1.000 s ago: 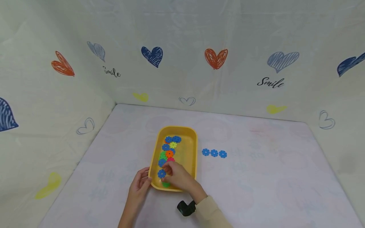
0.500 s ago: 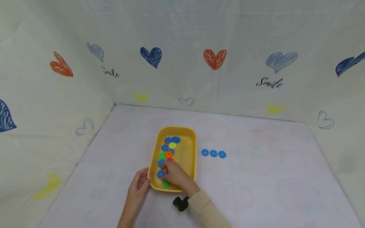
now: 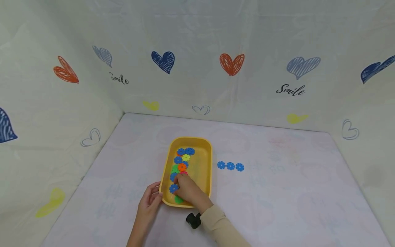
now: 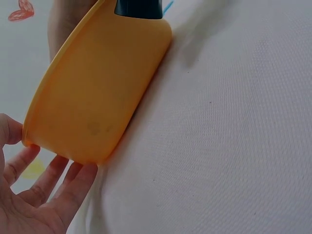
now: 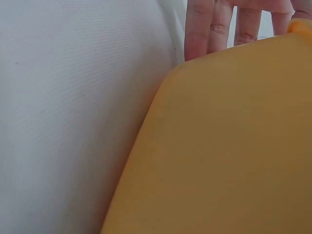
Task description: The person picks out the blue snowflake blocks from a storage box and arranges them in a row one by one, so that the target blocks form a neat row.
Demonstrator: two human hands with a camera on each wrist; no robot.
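Note:
My left hand (image 3: 150, 203) grips the near left corner of a yellow plastic tray (image 3: 208, 164). In the left wrist view the thumb lies at the rim and the fingers (image 4: 74, 187) press the outer wall. My right hand (image 3: 190, 189) reaches into the tray from the near right side, fingers bent downward. Its index finger and thumb are at the right side of a blue snowflake disc (image 3: 174, 188); I cannot tell whether they pinch it. A green disc (image 3: 178, 199) lies just below the thumb. The right wrist view shows the tray's outer wall (image 5: 219, 141) and left-hand fingers.
More discs, among them an orange disc (image 3: 182, 167) and a yellow disc (image 3: 186, 157), lie along the tray's left half. Three blue discs, one a middle blue disc (image 3: 230, 166), form a row right of the tray. A black device (image 3: 193, 220) shows by the right wrist.
My right hand has shifted slightly left within the tray, its fingers closer about the blue disc. The left hand keeps its grip on the tray corner. The row of three discs is unchanged.

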